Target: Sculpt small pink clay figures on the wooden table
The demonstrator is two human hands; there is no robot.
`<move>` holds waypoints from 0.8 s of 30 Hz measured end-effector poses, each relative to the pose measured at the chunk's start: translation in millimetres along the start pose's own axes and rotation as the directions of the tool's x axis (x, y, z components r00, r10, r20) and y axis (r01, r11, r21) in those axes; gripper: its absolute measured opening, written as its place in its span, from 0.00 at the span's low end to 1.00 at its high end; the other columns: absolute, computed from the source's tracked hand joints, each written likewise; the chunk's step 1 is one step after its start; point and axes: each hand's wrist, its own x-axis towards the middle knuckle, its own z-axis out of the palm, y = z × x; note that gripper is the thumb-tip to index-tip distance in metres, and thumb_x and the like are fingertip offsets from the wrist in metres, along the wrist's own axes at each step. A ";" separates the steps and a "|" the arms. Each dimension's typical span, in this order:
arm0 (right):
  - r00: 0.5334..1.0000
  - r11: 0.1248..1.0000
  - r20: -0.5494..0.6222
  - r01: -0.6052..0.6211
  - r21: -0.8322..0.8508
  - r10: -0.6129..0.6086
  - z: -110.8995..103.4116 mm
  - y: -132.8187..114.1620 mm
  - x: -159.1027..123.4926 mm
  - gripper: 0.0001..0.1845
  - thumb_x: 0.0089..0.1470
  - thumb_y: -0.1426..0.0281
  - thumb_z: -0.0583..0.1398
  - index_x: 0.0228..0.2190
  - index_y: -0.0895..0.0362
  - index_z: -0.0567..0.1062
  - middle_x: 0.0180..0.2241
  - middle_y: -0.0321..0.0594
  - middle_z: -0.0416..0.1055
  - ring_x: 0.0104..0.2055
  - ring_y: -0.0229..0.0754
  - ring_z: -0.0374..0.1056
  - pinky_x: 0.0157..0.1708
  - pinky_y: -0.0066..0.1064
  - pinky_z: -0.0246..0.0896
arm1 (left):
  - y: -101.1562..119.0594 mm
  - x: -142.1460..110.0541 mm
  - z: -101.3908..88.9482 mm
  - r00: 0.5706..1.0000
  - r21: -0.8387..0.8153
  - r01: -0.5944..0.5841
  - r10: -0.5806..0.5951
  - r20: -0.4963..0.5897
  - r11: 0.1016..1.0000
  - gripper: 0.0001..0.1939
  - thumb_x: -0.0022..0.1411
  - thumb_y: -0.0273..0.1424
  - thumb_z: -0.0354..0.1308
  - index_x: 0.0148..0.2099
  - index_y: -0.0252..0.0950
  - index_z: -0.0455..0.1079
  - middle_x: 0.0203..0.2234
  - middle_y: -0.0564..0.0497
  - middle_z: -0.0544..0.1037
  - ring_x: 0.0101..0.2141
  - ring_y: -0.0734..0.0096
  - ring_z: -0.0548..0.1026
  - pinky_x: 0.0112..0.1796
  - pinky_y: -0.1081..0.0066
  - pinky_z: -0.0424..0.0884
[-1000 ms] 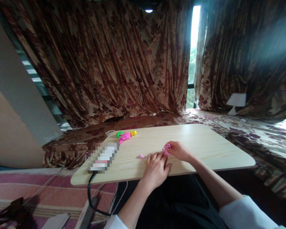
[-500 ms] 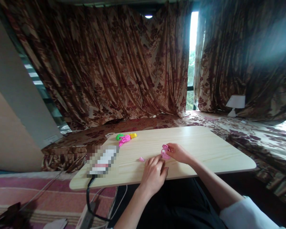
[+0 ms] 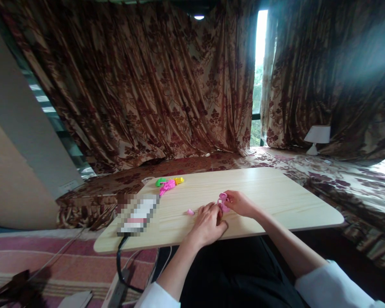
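I have the pale wooden table (image 3: 288,201) across the near centre, with the left hand (image 3: 209,223) over its near side, fingers curled, grip undeterminable to me, and the right hand (image 3: 243,204) farther right, fingers closed in a pinch. The green, pink and yellow cluster (image 3: 167,185) lies far left; the pink part (image 3: 225,208) sits in the right fingertips, beside the left fingers, and the small pink piece (image 3: 190,211) lies just left of the left hand.
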 end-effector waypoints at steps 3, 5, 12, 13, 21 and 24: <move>1.000 1.000 -0.018 -0.006 -0.009 0.006 1.3 1.1 0.2 0.04 0.48 0.73 0.55 0.26 0.59 0.69 0.23 0.34 0.67 0.26 0.34 0.61 0.26 0.23 0.55 | -0.8 0.1 -0.4 1.000 -0.019 0.000 0.000 0.006 1.000 0.05 0.50 0.28 0.53 0.33 0.39 0.61 0.32 0.52 0.69 0.39 0.66 0.68 0.44 0.65 0.62; 1.000 1.000 -0.024 -0.017 -0.008 0.016 1.9 1.6 0.7 0.03 0.47 0.73 0.55 0.26 0.59 0.70 0.23 0.34 0.67 0.26 0.34 0.61 0.26 0.23 0.55 | -1.5 0.0 0.1 1.000 -0.044 -0.001 0.001 -0.005 0.999 0.06 0.50 0.27 0.54 0.33 0.38 0.61 0.33 0.51 0.70 0.40 0.65 0.68 0.45 0.65 0.62; 1.000 0.999 -0.005 -0.003 0.054 0.004 -0.3 -0.4 -0.8 0.05 0.48 0.74 0.55 0.29 0.59 0.71 0.26 0.34 0.70 0.28 0.35 0.64 0.28 0.23 0.57 | -8.6 -8.9 1.2 0.997 -0.087 0.027 -0.033 -0.065 0.996 0.08 0.52 0.26 0.53 0.37 0.39 0.65 0.48 0.47 0.67 0.53 0.63 0.61 0.52 0.62 0.58; 1.000 0.998 0.002 0.006 0.070 -0.007 -1.1 -1.5 -1.3 0.06 0.48 0.74 0.55 0.30 0.59 0.71 0.27 0.35 0.71 0.29 0.35 0.65 0.28 0.23 0.58 | -9.5 -10.5 0.8 0.997 -0.087 0.035 -0.041 -0.069 0.996 0.09 0.53 0.26 0.52 0.38 0.39 0.65 0.49 0.47 0.67 0.52 0.63 0.62 0.52 0.62 0.58; 1.000 0.988 0.002 0.002 0.151 -0.003 -10.8 -3.4 -5.3 0.14 0.48 0.74 0.55 0.38 0.58 0.73 0.34 0.40 0.74 0.34 0.39 0.69 0.33 0.27 0.63 | -9.7 -13.8 -12.2 0.991 -0.045 0.047 -0.052 -0.125 0.998 0.10 0.56 0.28 0.51 0.41 0.41 0.68 0.43 0.49 0.71 0.47 0.63 0.66 0.48 0.61 0.61; 0.997 0.987 -0.048 -0.047 0.152 0.054 -16.9 5.8 -9.4 0.16 0.46 0.75 0.56 0.40 0.60 0.72 0.33 0.42 0.74 0.34 0.39 0.70 0.34 0.29 0.65 | -20.4 -14.9 -21.3 0.983 -0.017 0.050 -0.052 -0.173 0.999 0.09 0.57 0.28 0.50 0.40 0.40 0.68 0.39 0.49 0.72 0.43 0.64 0.68 0.46 0.63 0.63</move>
